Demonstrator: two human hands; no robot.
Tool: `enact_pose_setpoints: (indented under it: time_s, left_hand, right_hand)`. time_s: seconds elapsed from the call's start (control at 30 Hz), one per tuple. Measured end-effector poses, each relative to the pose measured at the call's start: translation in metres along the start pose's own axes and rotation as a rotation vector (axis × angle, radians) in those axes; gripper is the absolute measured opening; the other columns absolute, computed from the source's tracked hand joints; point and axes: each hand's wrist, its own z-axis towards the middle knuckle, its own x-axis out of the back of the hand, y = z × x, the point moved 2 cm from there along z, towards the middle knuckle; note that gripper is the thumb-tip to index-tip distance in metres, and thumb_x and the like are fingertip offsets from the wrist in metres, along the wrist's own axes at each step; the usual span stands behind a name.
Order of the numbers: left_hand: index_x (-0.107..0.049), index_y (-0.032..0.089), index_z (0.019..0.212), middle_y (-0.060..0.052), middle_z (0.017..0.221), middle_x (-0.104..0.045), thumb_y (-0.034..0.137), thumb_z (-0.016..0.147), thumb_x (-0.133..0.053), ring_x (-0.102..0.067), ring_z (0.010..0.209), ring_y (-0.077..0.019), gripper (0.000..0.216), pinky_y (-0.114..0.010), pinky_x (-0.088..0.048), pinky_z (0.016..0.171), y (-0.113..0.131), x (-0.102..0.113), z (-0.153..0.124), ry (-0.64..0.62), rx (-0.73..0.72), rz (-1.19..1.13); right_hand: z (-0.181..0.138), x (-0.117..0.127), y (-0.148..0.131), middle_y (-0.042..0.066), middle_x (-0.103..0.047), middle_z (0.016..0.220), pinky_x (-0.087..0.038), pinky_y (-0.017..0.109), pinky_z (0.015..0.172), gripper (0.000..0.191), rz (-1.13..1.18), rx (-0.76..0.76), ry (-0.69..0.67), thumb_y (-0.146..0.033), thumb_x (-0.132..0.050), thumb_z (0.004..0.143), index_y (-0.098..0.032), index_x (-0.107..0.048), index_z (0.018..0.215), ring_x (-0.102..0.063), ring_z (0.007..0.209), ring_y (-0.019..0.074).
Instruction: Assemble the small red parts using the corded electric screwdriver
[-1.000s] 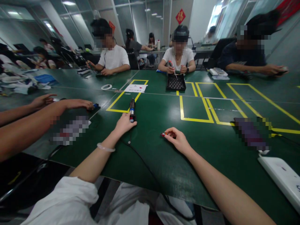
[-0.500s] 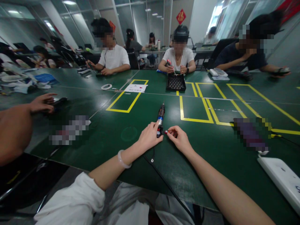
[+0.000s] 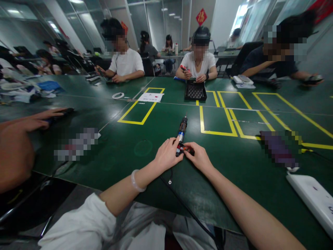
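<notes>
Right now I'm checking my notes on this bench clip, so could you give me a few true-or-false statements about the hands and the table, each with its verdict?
1. The left hand grips the electric screwdriver low over the green table. True.
2. The right hand lies empty, far from the electric screwdriver. False: its fingers hold a small red and black part right beside the tool's near end.
3. A black tray sits on the far side, in front of a person in a white shirt. True.
4. The pale bracelet is on the right wrist. False: it is on the left wrist.
</notes>
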Motion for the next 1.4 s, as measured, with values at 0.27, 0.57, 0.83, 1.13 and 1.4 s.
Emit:
enact_pose_setpoints:
  time_s: [0.27, 0.57, 0.83, 1.13, 1.4]
  left_hand:
    - [-0.038, 0.021, 0.141, -0.014, 0.111, -0.054, 0.052, 0.087, -0.049, -0.054, 0.099, -0.0289, 0.063, -0.043, -0.042, 0.087, -0.003, 0.000, 0.001, 0.030, 0.037, 0.099]
    - [-0.038, 0.023, 0.143, -0.012, 0.109, -0.054, 0.050, 0.087, -0.050, -0.051, 0.101, -0.0280, 0.063, -0.042, -0.036, 0.093, -0.015, 0.006, 0.003, 0.038, 0.001, 0.158]
    - [-0.037, 0.022, 0.144, -0.013, 0.116, -0.053, 0.049, 0.088, -0.049, -0.050, 0.104, -0.0294, 0.064, -0.041, -0.034, 0.094, -0.067, 0.017, 0.002, -0.011, 0.072, 0.244]
    - [-0.033, 0.018, 0.146, -0.018, 0.126, -0.049, 0.052, 0.091, -0.041, -0.049, 0.112, -0.0346, 0.065, -0.044, -0.033, 0.098, -0.182, 0.035, -0.002, -0.111, 0.310, 0.362]
    - [-0.028, 0.018, 0.148, -0.021, 0.138, -0.041, 0.050, 0.091, -0.042, -0.045, 0.121, -0.0376, 0.067, -0.046, -0.034, 0.099, -0.266, 0.046, -0.006, -0.170, 0.448, 0.406]
  right_hand:
    - [-0.002, 0.002, -0.004, 0.004, -0.073, 0.096, -0.049, 0.036, 0.084, 0.033, 0.038, -0.021, -0.006, -0.009, -0.051, 0.082, -0.023, -0.055, 0.112, -0.068, 0.089, 0.0207]
    - [-0.002, 0.003, -0.006, 0.004, -0.071, 0.098, -0.048, 0.032, 0.085, 0.029, 0.186, 0.005, -0.029, -0.012, -0.045, 0.086, -0.022, -0.053, 0.112, -0.067, 0.092, 0.0175]
    - [-0.003, 0.002, 0.000, 0.004, -0.070, 0.092, -0.048, 0.029, 0.078, 0.023, 0.217, -0.018, -0.030, -0.015, -0.046, 0.087, -0.021, -0.055, 0.108, -0.065, 0.082, 0.0162]
    - [-0.003, 0.000, 0.002, 0.003, -0.070, 0.089, -0.049, 0.031, 0.080, 0.020, 0.218, -0.031, -0.043, -0.016, -0.048, 0.087, -0.022, -0.057, 0.104, -0.065, 0.083, 0.0168]
    - [-0.002, 0.001, 0.002, 0.003, -0.070, 0.089, -0.049, 0.032, 0.080, 0.018, 0.183, -0.043, -0.063, -0.015, -0.049, 0.087, -0.021, -0.059, 0.102, -0.065, 0.083, 0.0174]
